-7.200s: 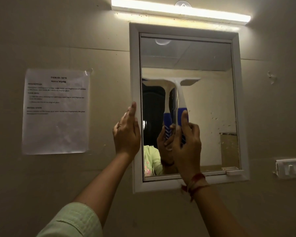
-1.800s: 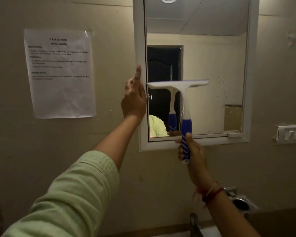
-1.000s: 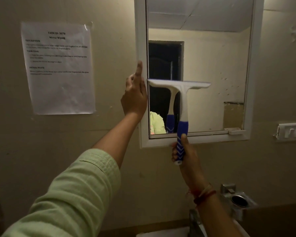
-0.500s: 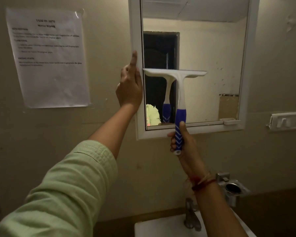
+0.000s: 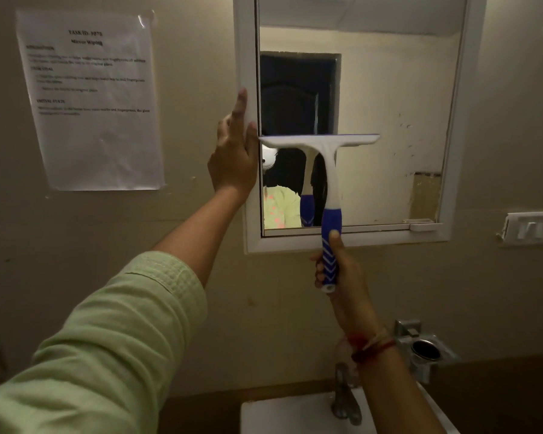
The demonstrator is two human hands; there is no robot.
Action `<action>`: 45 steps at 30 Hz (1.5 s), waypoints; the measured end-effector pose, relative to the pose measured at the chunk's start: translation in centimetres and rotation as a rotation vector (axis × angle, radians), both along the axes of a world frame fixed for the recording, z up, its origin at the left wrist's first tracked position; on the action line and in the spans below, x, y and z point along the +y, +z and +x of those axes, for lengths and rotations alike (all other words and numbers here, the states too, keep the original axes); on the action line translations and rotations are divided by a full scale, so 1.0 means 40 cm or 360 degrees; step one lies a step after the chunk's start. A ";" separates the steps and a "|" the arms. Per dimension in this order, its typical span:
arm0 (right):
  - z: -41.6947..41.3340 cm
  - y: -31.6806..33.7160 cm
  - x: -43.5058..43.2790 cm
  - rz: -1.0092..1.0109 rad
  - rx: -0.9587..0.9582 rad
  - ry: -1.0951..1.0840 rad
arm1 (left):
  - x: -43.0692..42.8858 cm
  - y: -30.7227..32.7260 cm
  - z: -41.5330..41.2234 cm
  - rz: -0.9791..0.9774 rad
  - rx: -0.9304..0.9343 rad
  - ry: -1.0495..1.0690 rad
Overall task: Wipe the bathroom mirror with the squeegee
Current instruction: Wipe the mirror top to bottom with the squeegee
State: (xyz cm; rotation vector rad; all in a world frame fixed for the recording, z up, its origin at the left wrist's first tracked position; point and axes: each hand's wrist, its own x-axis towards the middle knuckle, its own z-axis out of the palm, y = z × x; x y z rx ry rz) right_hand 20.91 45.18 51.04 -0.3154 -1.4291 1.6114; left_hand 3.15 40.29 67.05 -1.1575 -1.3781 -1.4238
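A white-framed mirror (image 5: 389, 89) hangs on the beige wall, with specks on its right part. The squeegee (image 5: 328, 170) has a white head and a blue-and-white handle. Its blade lies flat on the glass at mid-height, across the mirror's left half. My right hand (image 5: 342, 270) grips the handle below the mirror's bottom frame, thumb up along the grip. My left hand (image 5: 234, 155) presses against the mirror's left frame, fingers pointing up.
A printed paper sheet (image 5: 91, 98) is taped to the wall at left. A switch plate (image 5: 533, 228) sits at right. Below are a metal holder (image 5: 427, 352), a tap (image 5: 342, 396) and a white basin (image 5: 295, 415).
Since 7.2 s ago my right hand has drawn the squeegee down the glass. Over the last second the blade has barely moved on the mirror while the view tilted. My left hand stays on the frame.
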 end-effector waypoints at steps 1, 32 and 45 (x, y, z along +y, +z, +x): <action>0.001 0.004 0.005 0.0016 -0.0008 -0.0004 | 0.000 0.001 0.001 -0.0017 -0.0010 -0.0005; -0.041 -0.210 0.001 -0.0044 -0.0034 -0.0036 | 0.000 -0.004 -0.003 -0.0057 -0.0009 0.0018; -0.058 -0.266 0.002 -0.0060 -0.0055 -0.0048 | 0.002 -0.003 -0.002 -0.0059 0.0000 0.0021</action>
